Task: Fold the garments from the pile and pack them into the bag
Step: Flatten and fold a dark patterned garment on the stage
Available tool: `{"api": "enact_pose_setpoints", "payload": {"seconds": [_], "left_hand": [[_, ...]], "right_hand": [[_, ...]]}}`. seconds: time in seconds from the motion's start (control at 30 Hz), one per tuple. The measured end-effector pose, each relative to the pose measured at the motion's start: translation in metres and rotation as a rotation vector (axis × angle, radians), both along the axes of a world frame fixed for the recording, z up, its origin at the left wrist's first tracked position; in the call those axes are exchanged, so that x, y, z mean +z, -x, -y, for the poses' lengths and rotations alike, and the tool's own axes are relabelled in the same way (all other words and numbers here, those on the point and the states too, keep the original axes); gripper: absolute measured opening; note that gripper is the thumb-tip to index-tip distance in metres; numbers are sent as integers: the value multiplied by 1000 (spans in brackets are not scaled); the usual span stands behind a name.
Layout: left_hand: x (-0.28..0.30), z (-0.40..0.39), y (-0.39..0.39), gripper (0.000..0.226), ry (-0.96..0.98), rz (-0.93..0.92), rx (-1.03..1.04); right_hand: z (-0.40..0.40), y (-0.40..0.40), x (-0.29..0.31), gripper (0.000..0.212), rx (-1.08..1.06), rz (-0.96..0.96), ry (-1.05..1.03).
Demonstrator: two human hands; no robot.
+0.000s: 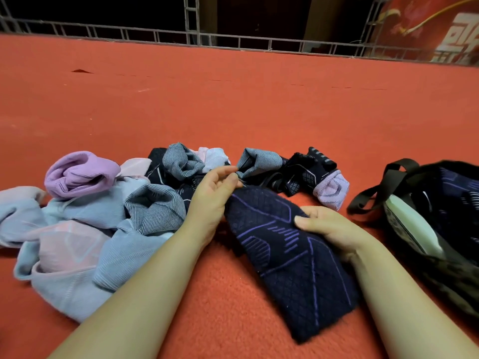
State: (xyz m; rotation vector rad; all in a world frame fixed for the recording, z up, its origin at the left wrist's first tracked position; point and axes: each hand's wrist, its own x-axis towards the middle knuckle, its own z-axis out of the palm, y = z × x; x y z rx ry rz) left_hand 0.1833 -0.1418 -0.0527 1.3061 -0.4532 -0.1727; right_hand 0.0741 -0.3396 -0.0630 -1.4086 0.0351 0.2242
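Orange-red fuzzy carpet (233,104) covers whole floor, few scuffs and small dark mark far left. Grey metal truss frame (197,40) runs along far edge. Pretty dark behind it. Red banner (425,24) with white lettering top right, yellow cable (438,15) across it.

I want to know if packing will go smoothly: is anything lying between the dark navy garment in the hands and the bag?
Nothing visible does. The navy garment, held by the left hand and right hand, is separated from the bag on the right only by bare red carpet.
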Motion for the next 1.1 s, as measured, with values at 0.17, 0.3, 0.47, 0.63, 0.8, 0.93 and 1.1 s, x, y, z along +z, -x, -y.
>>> {"api": "enact_pose_setpoints", "payload": {"seconds": [0.17,0.3,0.47,0.63,0.8,0.93,1.1], "left_hand": [[-7,4,1,7,-132,-121,86],[-9,7,11,51,-172,-371,-250],[1,9,10,41,37,-363,-193],[36,19,-4,19,-116,-56,-85],[107,20,-21,15,-188,168,-92],[151,12,-23,15,-229,306,-141],[92,-1,-6,80,-834,274,-424]], "right_hand": [[-1,-6,-2,94,-218,112,-75],[-5,-2,2,74,-162,170,-134],[-21,1,9,76,-184,211,-186],[-26,-17,44,28,-438,201,8],[-16,-33,110,14,-627,270,218],[-16,-35,151,16,-581,389,467],[-32,-17,117,26,-286,9,759]]}}
